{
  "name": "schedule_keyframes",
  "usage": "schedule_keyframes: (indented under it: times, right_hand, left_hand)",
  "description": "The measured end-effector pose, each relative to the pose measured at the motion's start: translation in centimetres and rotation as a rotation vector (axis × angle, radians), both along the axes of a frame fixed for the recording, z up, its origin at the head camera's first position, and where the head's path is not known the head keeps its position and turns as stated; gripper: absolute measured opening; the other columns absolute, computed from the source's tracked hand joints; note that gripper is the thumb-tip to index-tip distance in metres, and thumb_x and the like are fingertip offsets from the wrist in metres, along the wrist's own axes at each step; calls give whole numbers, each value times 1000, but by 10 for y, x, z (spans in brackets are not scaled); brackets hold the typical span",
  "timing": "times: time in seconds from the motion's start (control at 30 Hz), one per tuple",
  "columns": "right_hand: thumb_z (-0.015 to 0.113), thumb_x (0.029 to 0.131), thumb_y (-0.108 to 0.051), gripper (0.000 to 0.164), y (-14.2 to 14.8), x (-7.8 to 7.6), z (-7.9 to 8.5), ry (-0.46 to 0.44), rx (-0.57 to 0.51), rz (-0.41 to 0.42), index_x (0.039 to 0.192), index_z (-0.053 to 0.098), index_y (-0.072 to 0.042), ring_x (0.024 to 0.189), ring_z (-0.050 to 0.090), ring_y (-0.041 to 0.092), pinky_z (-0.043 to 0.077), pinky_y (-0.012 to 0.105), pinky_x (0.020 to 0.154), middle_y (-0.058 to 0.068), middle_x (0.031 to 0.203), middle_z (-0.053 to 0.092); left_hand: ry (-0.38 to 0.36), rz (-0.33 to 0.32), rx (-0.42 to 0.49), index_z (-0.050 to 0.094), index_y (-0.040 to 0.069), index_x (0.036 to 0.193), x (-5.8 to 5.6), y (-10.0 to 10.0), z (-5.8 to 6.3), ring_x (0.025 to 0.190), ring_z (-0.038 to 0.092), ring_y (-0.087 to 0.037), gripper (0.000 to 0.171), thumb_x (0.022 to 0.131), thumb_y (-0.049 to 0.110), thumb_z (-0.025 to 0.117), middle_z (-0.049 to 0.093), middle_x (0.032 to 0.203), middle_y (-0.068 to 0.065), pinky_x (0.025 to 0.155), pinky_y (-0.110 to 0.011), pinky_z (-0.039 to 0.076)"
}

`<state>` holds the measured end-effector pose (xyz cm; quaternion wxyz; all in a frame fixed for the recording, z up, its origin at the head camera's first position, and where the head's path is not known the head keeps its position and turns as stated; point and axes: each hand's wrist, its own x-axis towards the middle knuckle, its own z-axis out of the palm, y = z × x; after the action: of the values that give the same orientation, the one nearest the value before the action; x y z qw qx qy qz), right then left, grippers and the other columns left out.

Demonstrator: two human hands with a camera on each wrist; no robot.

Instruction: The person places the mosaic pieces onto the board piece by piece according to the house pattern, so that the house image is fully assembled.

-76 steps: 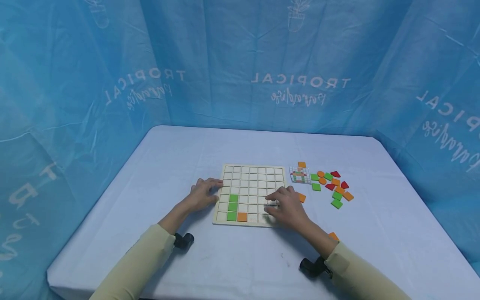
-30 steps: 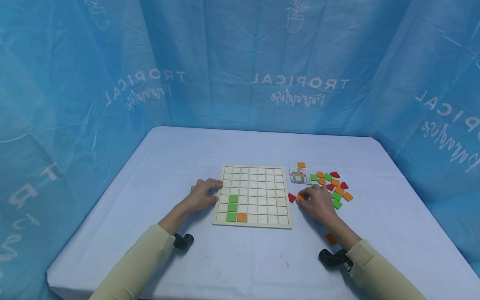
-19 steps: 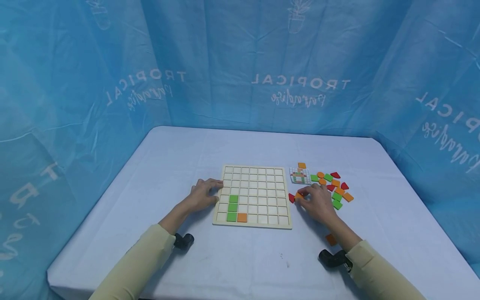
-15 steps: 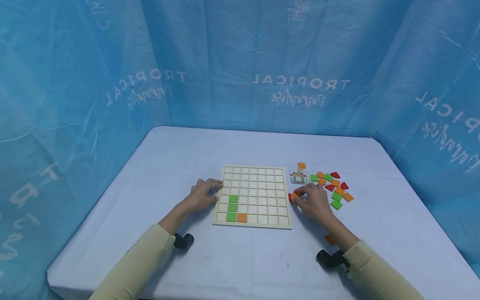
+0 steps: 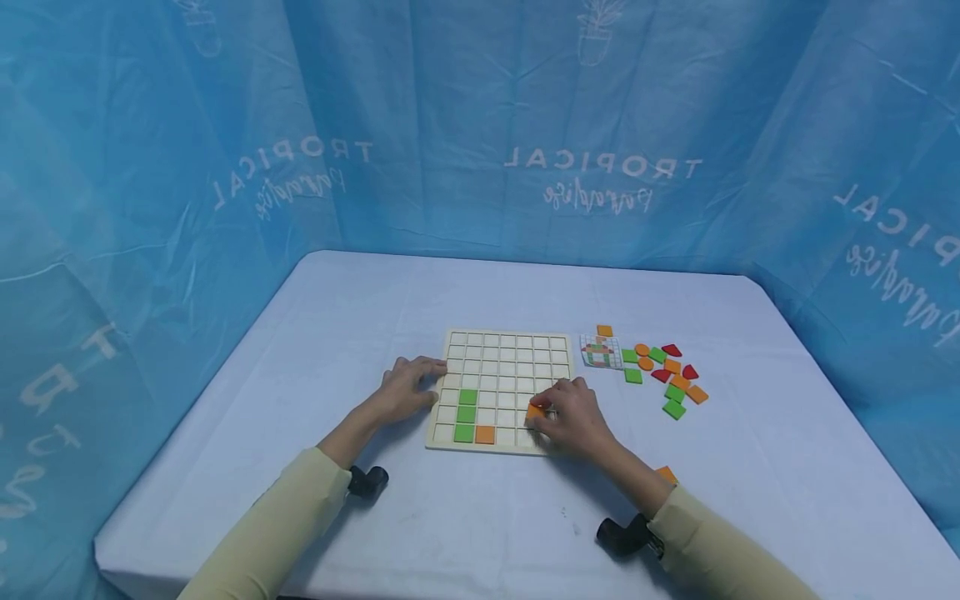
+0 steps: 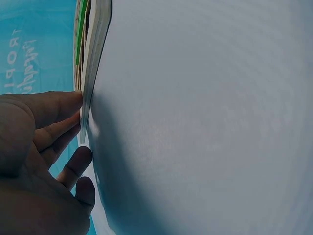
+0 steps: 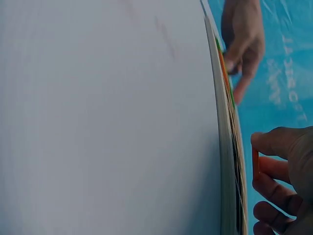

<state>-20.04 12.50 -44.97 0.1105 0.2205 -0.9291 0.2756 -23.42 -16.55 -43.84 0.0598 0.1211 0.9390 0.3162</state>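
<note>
A pale gridded wooden board (image 5: 506,363) lies on the white table. Three green square tiles (image 5: 466,414) form a column in its lower left, with one orange square tile (image 5: 485,435) beside the lowest. My left hand (image 5: 405,390) rests against the board's left edge, thumb and fingertips touching its side, as the left wrist view also shows. Over the lower right squares, my right hand (image 5: 577,421) pinches another orange square tile (image 5: 535,414) between thumb and fingers. In the right wrist view this orange tile (image 7: 255,164) is seen edge-on, above the board's surface.
Right of the board lies a small printed pattern card (image 5: 602,352), with an orange tile (image 5: 604,331) behind it. Several loose green, red and orange pieces (image 5: 672,375) are scattered farther right. One orange tile (image 5: 666,474) lies partly behind my right forearm.
My right hand picked up an orange tile at the board's right side and carried it left over the grid. The red piece there is now out of sight. My left hand stays put.
</note>
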Motion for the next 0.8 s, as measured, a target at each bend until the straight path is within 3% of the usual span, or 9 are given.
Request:
schedule_keyframes:
  times: [0.27, 0.43, 0.8]
  right_hand:
    - [83, 73, -22, 27, -25, 13, 1, -47, 26, 89, 96, 76, -11, 82, 42, 17, 33, 35, 72, -4, 83, 57]
    - [83, 73, -23, 27, -32, 16, 0, -32, 73, 124, 97, 76, -13, 84, 41, 15, 34, 34, 73, -6, 86, 57]
    - [83, 73, -22, 25, -36, 19, 1, -6, 105, 136, 96, 76, -14, 85, 42, 16, 35, 36, 75, -6, 86, 57]
  left_hand:
    - [-1, -1, -1, 59, 6, 131, 0, 0, 0, 106, 40, -22, 46, 86, 9, 66, 49, 141, -5, 89, -44, 29]
    - [3, -5, 8, 59, 6, 130, 1, -1, 1, 105, 39, -22, 45, 86, 9, 66, 49, 141, -5, 88, -44, 28]
    - [9, -6, 12, 60, 5, 129, 2, 0, 2, 105, 40, -22, 44, 86, 9, 66, 50, 140, -4, 87, -43, 28]
